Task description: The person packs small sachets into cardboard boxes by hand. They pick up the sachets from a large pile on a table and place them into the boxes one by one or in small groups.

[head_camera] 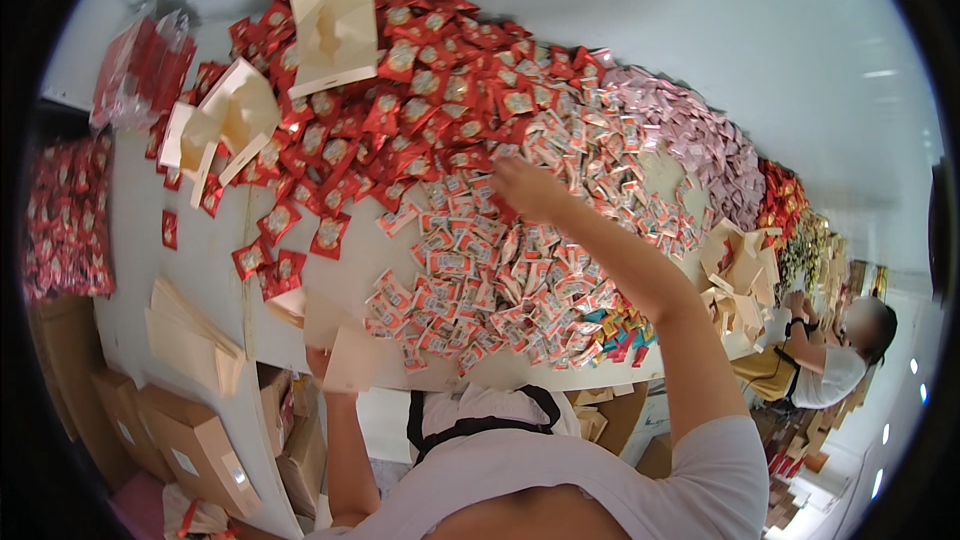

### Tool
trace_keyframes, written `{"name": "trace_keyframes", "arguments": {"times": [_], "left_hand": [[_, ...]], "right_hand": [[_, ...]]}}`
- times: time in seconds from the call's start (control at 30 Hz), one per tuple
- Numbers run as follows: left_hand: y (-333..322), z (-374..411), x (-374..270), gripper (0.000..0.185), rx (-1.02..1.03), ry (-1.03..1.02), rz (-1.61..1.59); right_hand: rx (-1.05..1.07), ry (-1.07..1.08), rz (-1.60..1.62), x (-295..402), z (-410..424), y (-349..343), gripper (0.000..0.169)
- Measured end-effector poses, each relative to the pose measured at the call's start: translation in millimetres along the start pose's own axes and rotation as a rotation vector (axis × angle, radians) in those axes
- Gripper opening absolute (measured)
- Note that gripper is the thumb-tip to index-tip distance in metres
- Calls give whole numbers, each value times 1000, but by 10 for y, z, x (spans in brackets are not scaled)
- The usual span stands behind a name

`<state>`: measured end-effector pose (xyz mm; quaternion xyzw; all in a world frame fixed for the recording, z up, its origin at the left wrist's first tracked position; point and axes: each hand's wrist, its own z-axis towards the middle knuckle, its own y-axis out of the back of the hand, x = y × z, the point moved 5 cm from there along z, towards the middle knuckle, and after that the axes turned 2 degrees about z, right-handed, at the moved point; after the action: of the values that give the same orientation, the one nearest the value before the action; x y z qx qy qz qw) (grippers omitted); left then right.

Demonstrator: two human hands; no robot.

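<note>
My left hand (pixel 318 361), low on the left, grips a cream paper box (pixel 352 358) that stands open at the table's near edge. My right hand (pixel 527 189) reaches over the middle of the heap, fingers down where red packets (pixel 420 82) meet small white-and-orange wrapped packets (pixel 457 262). A red packet (pixel 505 207) shows just under that palm; whether the fingers hold it is hidden. A few loose red packets (pixel 279 273) lie close to the box.
Open cream boxes (pixel 334 22) rest on the red heap, with more boxes (pixel 739 270) at right. Flat cream cartons (pixel 193 337) lie at left. Pink packets (pixel 675 119) line the wall. Cardboard boxes (pixel 199 450) stand below left. Another person (pixel 832 360) sits at far right.
</note>
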<state>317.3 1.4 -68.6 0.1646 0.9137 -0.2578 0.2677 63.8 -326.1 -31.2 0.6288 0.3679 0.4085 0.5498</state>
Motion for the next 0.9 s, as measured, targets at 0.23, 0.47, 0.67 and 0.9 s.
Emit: {"name": "trace_keyframes", "arguments": {"times": [0.23,0.47,0.67,0.9], "left_hand": [[-305,-210,-5,44,182,25,62],[-394,-122,59,45,161,39,73],[-525,47,87,46,122,143,111],[-916,-51,30,57,369,163,218]], "right_hand": [[153,-12,-264,7,180,-211,32],[-314,-456,290,-591,-730,305,59],[-816,-1551,568,-2245,-2295,128,36],[-663,-1378,391,-2794,-2236,-255,54]]}}
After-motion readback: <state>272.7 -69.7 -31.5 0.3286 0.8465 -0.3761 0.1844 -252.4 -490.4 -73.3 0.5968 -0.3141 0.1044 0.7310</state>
